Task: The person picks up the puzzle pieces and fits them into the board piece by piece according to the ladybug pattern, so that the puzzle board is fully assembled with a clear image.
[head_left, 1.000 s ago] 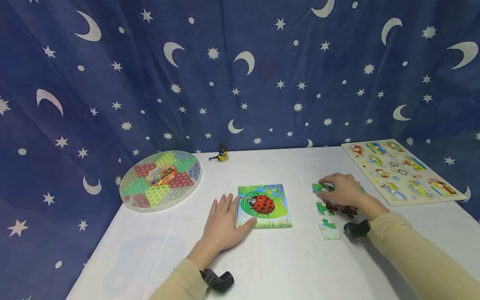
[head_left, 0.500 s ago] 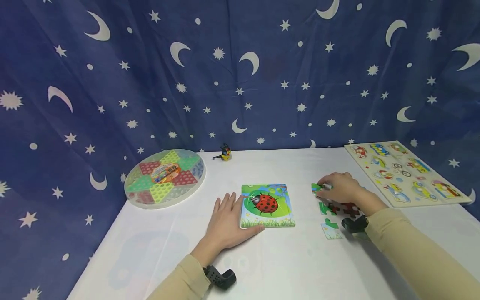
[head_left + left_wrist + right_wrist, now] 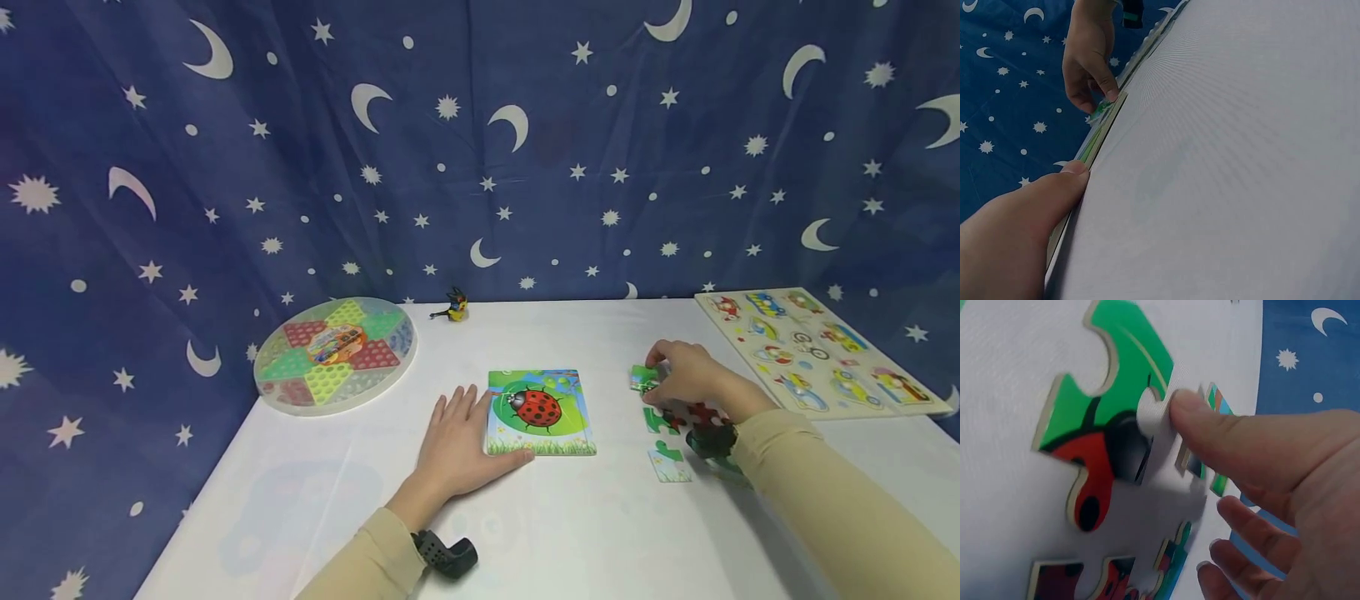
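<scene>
A square ladybug puzzle (image 3: 540, 412) lies in a frame on the white table. My left hand (image 3: 456, 450) rests flat beside it, fingers straight along the left edge and thumb at the lower edge. To the right, my right hand (image 3: 688, 375) pinches a green puzzle piece (image 3: 642, 377) between thumb and fingers, low over the table. In the right wrist view the thumb partly hides this piece (image 3: 1194, 456). Below it lie a green, red and black piece (image 3: 1107, 394) and a pale corner piece (image 3: 670, 465). Red pieces (image 3: 705, 413) are partly covered by the right hand and wrist.
A round Chinese checkers board (image 3: 335, 357) sits at the back left. Near the back edge stands a small dark and yellow toy figure (image 3: 455, 307). A wooden vehicle board (image 3: 821, 354) lies at the far right. Behind the table hangs a blue star-and-moon curtain (image 3: 480, 150).
The right hand has shifted the green piece slightly to the left, and more of the piece now shows. The left hand keeps its place by the puzzle. The head view has turned a little left.
</scene>
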### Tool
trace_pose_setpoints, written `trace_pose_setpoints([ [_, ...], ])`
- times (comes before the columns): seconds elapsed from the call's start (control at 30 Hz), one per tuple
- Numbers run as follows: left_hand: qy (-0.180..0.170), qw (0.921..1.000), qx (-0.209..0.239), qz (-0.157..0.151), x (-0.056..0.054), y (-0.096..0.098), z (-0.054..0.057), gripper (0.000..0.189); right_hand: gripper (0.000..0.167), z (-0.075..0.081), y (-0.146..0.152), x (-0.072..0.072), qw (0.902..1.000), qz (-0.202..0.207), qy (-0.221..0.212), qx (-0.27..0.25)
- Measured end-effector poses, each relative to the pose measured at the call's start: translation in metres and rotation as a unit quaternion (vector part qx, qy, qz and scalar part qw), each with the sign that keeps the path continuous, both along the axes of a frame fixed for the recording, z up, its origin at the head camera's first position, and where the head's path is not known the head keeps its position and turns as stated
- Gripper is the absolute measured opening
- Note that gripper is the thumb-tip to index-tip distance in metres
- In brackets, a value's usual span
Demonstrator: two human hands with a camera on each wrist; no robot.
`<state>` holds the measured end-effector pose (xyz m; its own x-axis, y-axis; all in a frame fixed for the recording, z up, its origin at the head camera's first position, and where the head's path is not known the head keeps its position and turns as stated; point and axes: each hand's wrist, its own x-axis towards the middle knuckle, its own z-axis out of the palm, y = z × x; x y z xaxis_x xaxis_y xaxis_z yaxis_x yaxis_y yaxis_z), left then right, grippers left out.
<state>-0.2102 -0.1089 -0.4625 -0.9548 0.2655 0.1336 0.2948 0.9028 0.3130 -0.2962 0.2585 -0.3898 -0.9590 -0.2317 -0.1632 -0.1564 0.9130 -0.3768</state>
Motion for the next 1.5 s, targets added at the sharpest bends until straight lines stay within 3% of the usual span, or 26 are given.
trace_pose_setpoints([
  [0.2,-0.003,1.0000,0.001,0.000,0.001,0.001,0.002,0.117,0.053,0.003,-0.013,0.006,0.9996,0.016,0.007,-0.023],
  [0.6,0.031,0.9994,0.005,-0.012,0.004,-0.001,0.004,0.105,0.021,0.001,-0.037,0.008,0.9930,0.031,0.084,-0.077],
  [1.03,0.018,0.9997,0.006,-0.013,0.004,0.000,0.004,0.105,0.029,-0.004,-0.043,0.009,0.9962,0.018,0.056,-0.064],
  [1.5,0.022,0.9996,0.015,-0.012,0.002,-0.003,0.003,0.102,0.028,-0.004,-0.065,0.016,0.9911,0.029,0.051,-0.119],
])
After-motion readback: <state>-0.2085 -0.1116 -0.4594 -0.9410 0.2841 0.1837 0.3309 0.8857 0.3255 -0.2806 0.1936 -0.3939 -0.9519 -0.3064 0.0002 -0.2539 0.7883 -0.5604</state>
